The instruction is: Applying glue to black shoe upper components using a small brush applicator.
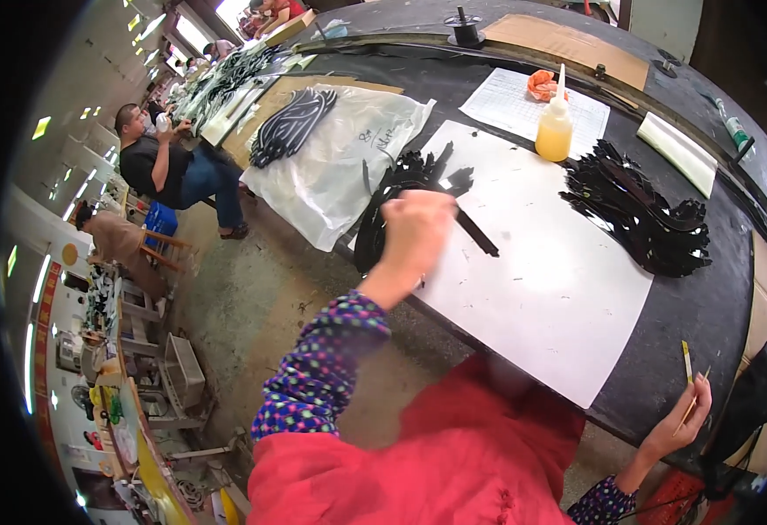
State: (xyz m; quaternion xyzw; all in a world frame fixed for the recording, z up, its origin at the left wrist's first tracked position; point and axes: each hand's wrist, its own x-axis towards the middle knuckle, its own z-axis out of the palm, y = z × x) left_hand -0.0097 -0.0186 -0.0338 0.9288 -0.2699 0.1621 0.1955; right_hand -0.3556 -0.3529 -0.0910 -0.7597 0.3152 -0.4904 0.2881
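In the centre of the frame, the left hand (pixel 418 232) is seen with its fingers curled, over the right side of a heap of black strips (pixel 373 229). The hand is blurred, and whether a strip is gripped in it cannot be told. Just to its right, a single black strip (pixel 478 233) is laid slantwise on a white sheet (pixel 541 306), which is spread over the dark worktop (pixel 707 311). The heap is set at the left edge of the sheet.

At the lower right of the frame, a thin yellow tool (pixel 687 359) is grasped in the right hand (pixel 682 420), near the edge of the worktop; its exact kind cannot be made out.

A second pile of black strips (pixel 641 214) is placed at the right edge of the white sheet. Above it, at the upper right, a bottle of yellow liquid (pixel 555 131) is stood upright with its nozzle pointing up, near a crumpled orange cloth (pixel 542 85) that is rested on a printed paper (pixel 501 98). At the upper centre-left, a dark striped bundle (pixel 294 124) is lain on a clear plastic bag (pixel 313 192).
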